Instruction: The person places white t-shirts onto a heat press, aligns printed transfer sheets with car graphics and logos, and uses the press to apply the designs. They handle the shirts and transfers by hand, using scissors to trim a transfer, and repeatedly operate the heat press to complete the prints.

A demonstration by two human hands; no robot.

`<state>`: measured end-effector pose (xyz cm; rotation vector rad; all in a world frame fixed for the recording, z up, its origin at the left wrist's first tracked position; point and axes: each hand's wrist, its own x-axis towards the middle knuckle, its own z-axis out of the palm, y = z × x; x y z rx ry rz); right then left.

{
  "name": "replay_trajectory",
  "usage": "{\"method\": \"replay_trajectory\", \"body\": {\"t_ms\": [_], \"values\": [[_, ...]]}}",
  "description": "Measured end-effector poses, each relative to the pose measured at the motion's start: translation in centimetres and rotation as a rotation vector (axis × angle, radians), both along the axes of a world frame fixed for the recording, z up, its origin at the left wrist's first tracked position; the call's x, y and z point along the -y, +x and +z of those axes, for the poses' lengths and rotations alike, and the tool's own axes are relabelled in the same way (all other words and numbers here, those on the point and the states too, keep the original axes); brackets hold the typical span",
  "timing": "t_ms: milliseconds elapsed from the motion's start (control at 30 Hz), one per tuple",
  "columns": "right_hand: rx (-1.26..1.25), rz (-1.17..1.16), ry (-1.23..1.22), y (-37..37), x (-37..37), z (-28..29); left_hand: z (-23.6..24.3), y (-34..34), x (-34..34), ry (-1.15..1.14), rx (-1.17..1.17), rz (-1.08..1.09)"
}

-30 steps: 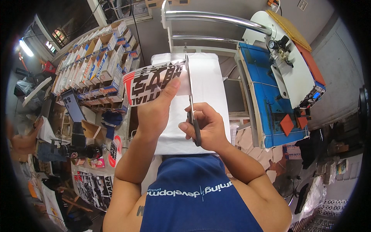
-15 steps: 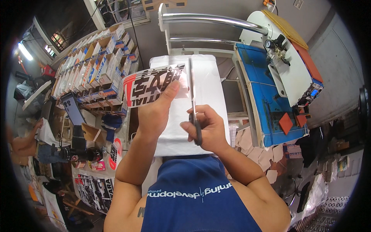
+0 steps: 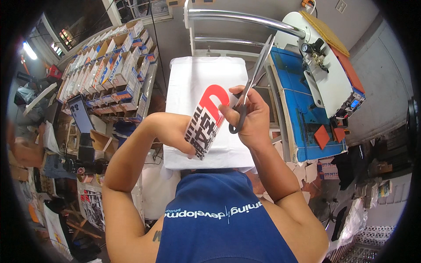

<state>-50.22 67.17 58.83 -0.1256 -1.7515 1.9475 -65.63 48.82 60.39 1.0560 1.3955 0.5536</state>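
Note:
A clear transfer film sheet [image 3: 204, 120] with red and black print hangs tilted between my hands, above the white fabric [image 3: 188, 87] laid over a flat press bed. My left hand [image 3: 175, 133] pinches the sheet at its lower end, thumb on top. In my right hand [image 3: 253, 115] are scissors [image 3: 258, 61] with black handles, their blades pointing up and away to the right. The right thumb also reaches the sheet's upper right edge, beside the red part of the print. Some right fingers are hidden behind the handles.
On the right stands a heat press [image 3: 329, 61] with a blue bed [image 3: 302, 114], and chrome bars [image 3: 245, 19] run along the back. Shelves of narrow cardboard boxes [image 3: 109, 70] and a laptop [image 3: 81, 115] are at left. Another person's arm [image 3: 33, 144] shows at far left.
The film sheet has turned and come nearer, its red part now at the upper right. My right hand has moved up and right, swinging the scissors away from the sheet.

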Motion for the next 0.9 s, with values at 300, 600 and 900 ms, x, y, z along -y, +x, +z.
{"method": "replay_trajectory", "body": {"t_ms": [300,600,900], "values": [[-0.06,-0.146,-0.174,-0.9,-0.3,-0.9,-4.7,-3.1,4.1,0.911,0.57,0.473],[-0.025,-0.253,-0.214,-1.9,-1.6,-2.7,-9.9,3.3,-4.1,1.098,0.832,0.942],[0.411,-0.963,1.054,7.4,-27.6,11.4,-16.3,0.8,-2.8,0.508,-0.07,1.361]]}}
